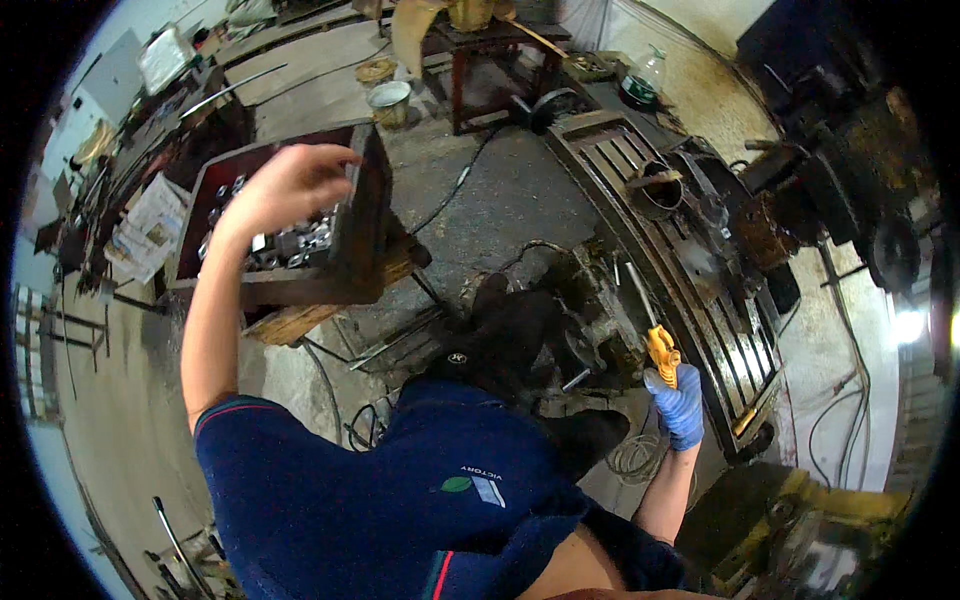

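My bare left hand hangs over a dark box with a reddish inside, its fingers apart and holding nothing. Small shiny metal parts lie in the box, several of them hidden under my hand and forearm. On the right, my right hand wears a blue glove. Its fingers are wrapped round a yellow air blow gun. The gun's long thin metal nozzle points away from me, beside the slotted metal machine bed.
A wooden stand carries the box. A metal ring-shaped piece sits on the machine bed. Dark machinery rises at the right. Farther off are a bucket, a low table and a large plastic bottle. A hose crosses the floor.
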Demonstrator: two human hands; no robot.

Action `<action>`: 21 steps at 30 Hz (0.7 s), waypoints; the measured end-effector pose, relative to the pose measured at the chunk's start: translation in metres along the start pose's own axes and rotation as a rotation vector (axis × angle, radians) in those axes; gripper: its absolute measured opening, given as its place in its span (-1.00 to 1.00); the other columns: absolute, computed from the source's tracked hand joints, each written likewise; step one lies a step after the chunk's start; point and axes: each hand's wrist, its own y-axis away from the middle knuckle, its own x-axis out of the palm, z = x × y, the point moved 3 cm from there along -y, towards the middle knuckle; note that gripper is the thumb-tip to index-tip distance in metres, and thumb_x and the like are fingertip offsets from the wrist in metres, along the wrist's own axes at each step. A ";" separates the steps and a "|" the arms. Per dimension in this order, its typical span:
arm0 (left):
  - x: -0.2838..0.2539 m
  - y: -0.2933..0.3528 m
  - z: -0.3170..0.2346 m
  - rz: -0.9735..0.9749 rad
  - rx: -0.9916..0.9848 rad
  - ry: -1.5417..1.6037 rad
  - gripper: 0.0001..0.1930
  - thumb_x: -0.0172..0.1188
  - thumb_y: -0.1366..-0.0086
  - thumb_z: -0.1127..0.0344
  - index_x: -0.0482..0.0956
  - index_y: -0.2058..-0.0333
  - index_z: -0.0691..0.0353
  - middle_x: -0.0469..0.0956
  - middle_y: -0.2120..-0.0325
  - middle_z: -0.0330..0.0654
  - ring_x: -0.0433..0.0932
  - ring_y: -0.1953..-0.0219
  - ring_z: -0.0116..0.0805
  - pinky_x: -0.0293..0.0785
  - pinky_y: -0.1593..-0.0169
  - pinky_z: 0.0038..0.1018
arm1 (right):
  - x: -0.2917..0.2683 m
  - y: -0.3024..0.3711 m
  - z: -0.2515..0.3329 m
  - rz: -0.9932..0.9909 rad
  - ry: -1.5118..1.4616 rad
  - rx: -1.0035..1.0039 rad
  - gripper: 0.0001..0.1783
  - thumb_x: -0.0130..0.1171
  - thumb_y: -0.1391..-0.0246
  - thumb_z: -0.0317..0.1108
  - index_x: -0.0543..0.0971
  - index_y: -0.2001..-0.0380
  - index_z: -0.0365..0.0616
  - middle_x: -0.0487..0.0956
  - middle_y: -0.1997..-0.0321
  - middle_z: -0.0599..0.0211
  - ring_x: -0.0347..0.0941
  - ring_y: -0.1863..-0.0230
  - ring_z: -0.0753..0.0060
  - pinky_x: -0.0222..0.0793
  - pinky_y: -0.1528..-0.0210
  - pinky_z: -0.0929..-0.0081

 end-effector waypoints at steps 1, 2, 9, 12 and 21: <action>-0.008 0.005 0.033 -0.114 -0.067 -0.080 -0.68 0.15 -0.09 0.35 0.49 0.14 0.27 0.55 0.35 0.05 0.56 0.31 -0.18 0.45 0.20 -0.37 | 0.004 -0.001 0.002 0.017 -0.006 0.003 -0.61 0.23 0.11 -0.18 0.53 0.32 -0.32 0.48 0.57 0.43 0.30 0.53 0.65 0.24 0.44 0.59; -0.012 0.010 0.056 -0.147 -0.200 -0.269 -0.66 0.16 -0.09 0.28 0.49 0.15 0.27 0.55 0.34 0.02 0.55 0.29 -0.16 0.44 0.19 -0.35 | 0.007 -0.001 0.003 0.031 -0.016 0.010 -0.61 0.23 0.11 -0.20 0.53 0.31 -0.32 0.49 0.56 0.44 0.30 0.53 0.65 0.25 0.43 0.58; 0.040 0.005 0.139 0.066 -0.585 -0.781 -0.55 0.19 0.02 -0.07 0.56 0.36 0.25 0.56 0.36 0.01 0.55 0.27 -0.05 0.47 0.22 -0.22 | 0.017 -0.003 0.010 0.061 -0.037 0.001 -0.66 0.24 0.09 -0.22 0.53 0.36 -0.31 0.43 0.57 0.54 0.22 0.52 0.71 0.18 0.46 0.62; 0.042 0.001 0.152 -0.012 -0.516 -0.744 -0.63 0.22 0.06 0.01 0.57 0.38 0.19 0.57 0.38 -0.02 0.55 0.28 -0.07 0.47 0.23 -0.23 | 0.017 0.001 0.013 0.054 -0.004 -0.026 -0.66 0.25 0.10 -0.20 0.51 0.40 -0.30 0.37 0.60 0.60 0.18 0.53 0.70 0.16 0.49 0.61; -0.001 -0.016 0.053 -0.389 -0.228 0.658 -0.86 0.18 -0.13 0.36 0.50 0.38 0.31 0.48 0.57 -0.32 0.32 0.55 -0.68 0.26 0.50 -0.68 | 0.023 0.008 0.006 0.052 0.185 -0.045 -0.67 0.25 0.16 -0.15 0.50 0.49 -0.22 0.41 0.68 0.25 0.28 0.63 0.51 0.25 0.52 0.47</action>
